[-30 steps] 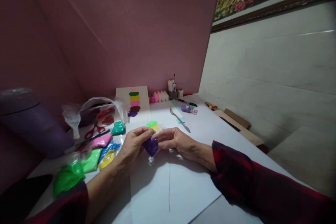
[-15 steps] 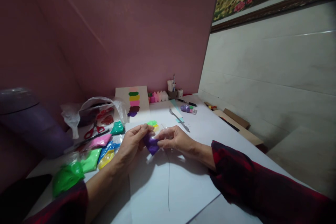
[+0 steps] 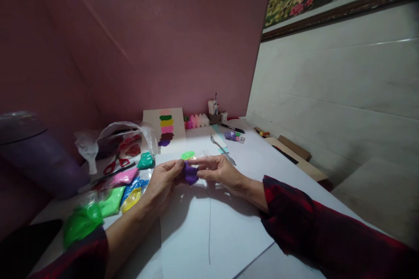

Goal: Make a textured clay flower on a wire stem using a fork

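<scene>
Between my two hands is a packet of purple modelling clay (image 3: 190, 173), held above a white sheet of paper (image 3: 186, 239). My left hand (image 3: 166, 178) pinches its left side between thumb and fingers. The right edge is gripped by my right hand (image 3: 218, 171), thumb below and fingers above. A thin curved line (image 3: 210, 226), perhaps a wire or a drawn line, runs down the sheet beneath. Just behind my fingers lies a bright green piece (image 3: 187, 155) with some yellow beside it, partly hidden.
Clay packets in green (image 3: 83, 222), pink (image 3: 124, 177) and yellow (image 3: 131, 199) lie left, near red-handled scissors (image 3: 113, 165) and a clear plastic bag (image 3: 88, 146). Behind are a colour-swatch card (image 3: 150, 126), a grey fork-like tool (image 3: 222, 149), a black pen (image 3: 233, 128) and a pen holder (image 3: 214, 117).
The purple packet has turned and bunched up between my fingers, its lower corner no longer hanging down. My right fingers have shifted left across its top. The view has moved slightly.
</scene>
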A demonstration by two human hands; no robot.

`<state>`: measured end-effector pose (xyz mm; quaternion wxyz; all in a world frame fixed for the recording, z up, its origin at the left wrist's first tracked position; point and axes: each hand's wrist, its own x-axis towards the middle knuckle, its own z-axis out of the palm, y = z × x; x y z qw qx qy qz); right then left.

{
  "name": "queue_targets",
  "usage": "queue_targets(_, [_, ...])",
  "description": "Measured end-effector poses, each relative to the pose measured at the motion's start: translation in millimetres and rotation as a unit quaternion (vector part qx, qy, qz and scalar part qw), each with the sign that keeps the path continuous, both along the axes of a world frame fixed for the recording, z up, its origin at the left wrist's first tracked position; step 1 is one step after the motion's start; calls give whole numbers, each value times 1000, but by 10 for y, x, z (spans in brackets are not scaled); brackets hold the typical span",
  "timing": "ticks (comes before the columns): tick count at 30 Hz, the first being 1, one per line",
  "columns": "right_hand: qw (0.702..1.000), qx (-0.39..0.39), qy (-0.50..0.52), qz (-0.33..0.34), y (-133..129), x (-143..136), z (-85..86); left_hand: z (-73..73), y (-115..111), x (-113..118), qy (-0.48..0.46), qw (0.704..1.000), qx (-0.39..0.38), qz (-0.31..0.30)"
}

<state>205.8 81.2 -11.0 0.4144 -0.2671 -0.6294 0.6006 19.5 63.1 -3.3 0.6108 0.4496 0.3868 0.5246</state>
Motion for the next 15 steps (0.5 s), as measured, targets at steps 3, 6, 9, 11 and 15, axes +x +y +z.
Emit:
queue_targets(3, [1000, 3, -19, 23, 20, 9, -7, -40, 26, -13, 16, 1000, 4, 7])
queue_targets(6, [999, 13, -31, 25, 54, 15, -29, -58, 27, -9, 23, 1000, 7, 10])
queue_targets(9, [999, 38, -31, 12, 81, 20, -57, -44, 4, 2, 32, 999, 8, 10])
queue_targets(11, [998, 46, -35, -4, 86, 23, -64, -26, -10, 4, 35, 999, 10, 13])
queue_targets(15, [997, 57, -40, -27, 66, 25, -33, -2, -7, -13, 52, 998, 20, 13])
